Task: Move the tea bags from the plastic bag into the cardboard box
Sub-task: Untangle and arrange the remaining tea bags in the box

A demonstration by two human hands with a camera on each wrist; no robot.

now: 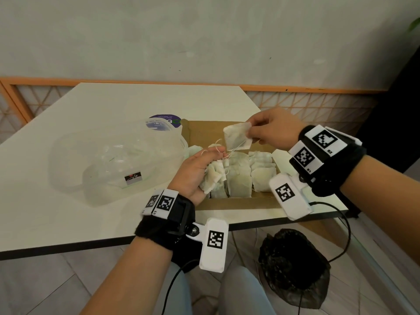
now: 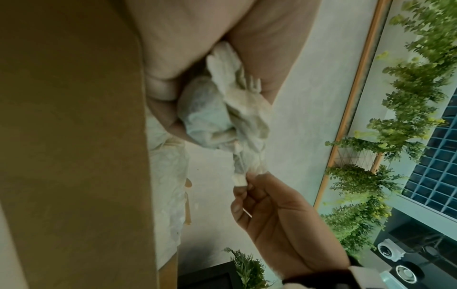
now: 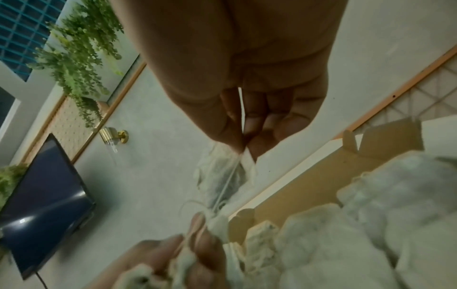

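Note:
An open cardboard box [image 1: 229, 202] sits on the table's near right, with several pale tea bags [image 1: 261, 171] stacked inside. My left hand [image 1: 200, 167] hovers over the box's left side and grips a crumpled bunch of tea bags [image 1: 212, 178] with tangled strings; the left wrist view shows that bunch [image 2: 222, 109] in the palm. My right hand [image 1: 252, 131] pinches the top corner of a single tea bag [image 1: 236, 138] held above the box, its string running down to the bunch. The clear plastic bag [image 1: 113, 160] lies crumpled left of the box.
A purple round sticker [image 1: 166, 119] lies on the white table [image 1: 68, 212] behind the bag. A black bag [image 1: 293, 267] sits on the floor under the table's near edge. Cables hang from both wrist units. A wall with an orange-framed lattice runs behind the table.

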